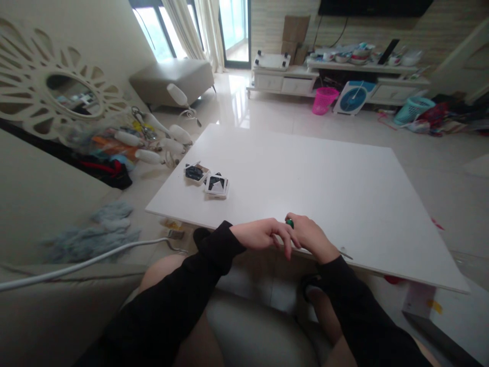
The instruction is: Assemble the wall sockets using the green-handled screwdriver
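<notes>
Left hand [263,233] and right hand [310,235] meet at the near edge of the white table [313,173]. Right hand: fingers curled around a small green item [290,223], which shows at the hand's left side. Left hand: fingers loosely bent and slightly apart, tips drooping beside or against the right hand; contact cannot be confirmed, nor whether its concealed thumb presses on anything.

Handling, as judged: the work sits partly beyond the table edge, so a slip could send the green item to the floor. Bringing both hands fully over the tabletop is advised. The right hand should hold firmly without squeezing, and the left fingertips should bear squarely on the item rather than from a slant. Turning the right wrist to expose more of the item would aid control.

Condition of the green item: deep green, apparently rounded, with a highlight that suggests a smooth, glossy surface. Most of it is covered by the fingers; its full form and any defects cannot be determined.

Also noted: a thin, dark object [346,254] at the near edge, just right of the right wrist; two white-framed packs with dark contents, the farther [195,173] just beside the nearer [217,186], at the table's left, well apart from the hands.
</notes>
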Motion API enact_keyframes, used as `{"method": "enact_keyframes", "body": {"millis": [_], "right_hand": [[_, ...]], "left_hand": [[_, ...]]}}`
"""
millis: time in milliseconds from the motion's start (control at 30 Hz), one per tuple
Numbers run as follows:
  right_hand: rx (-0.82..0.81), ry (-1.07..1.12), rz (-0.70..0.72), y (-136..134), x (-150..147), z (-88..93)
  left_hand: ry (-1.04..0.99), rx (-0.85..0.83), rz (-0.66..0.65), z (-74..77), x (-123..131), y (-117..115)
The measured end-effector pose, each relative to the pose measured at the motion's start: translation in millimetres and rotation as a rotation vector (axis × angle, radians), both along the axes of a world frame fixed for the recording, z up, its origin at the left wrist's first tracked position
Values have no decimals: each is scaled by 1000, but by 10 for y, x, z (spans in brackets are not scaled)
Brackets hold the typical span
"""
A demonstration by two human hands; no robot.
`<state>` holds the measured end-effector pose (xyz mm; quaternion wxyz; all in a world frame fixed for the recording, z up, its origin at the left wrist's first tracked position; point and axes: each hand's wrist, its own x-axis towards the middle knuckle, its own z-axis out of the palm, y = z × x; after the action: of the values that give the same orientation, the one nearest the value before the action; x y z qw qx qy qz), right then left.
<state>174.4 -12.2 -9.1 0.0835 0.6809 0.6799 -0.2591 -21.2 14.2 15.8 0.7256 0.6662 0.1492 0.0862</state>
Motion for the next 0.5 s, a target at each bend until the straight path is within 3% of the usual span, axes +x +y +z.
{"method": "enact_keyframes", "body": {"millis": [167, 267, 400, 500], "right_hand": [[3, -1, 4, -11, -3, -2], [13, 11, -20, -19, -22, 9], [9, 28, -25, -28, -30, 20], [23, 48, -22, -44, -20, 19]], "left_hand": [[59, -61, 133, 25, -3, 9], [93, -5, 225, 36, -22, 30], [37, 22, 367, 78, 6, 9], [-70, 79, 520, 184, 67, -152]]}}
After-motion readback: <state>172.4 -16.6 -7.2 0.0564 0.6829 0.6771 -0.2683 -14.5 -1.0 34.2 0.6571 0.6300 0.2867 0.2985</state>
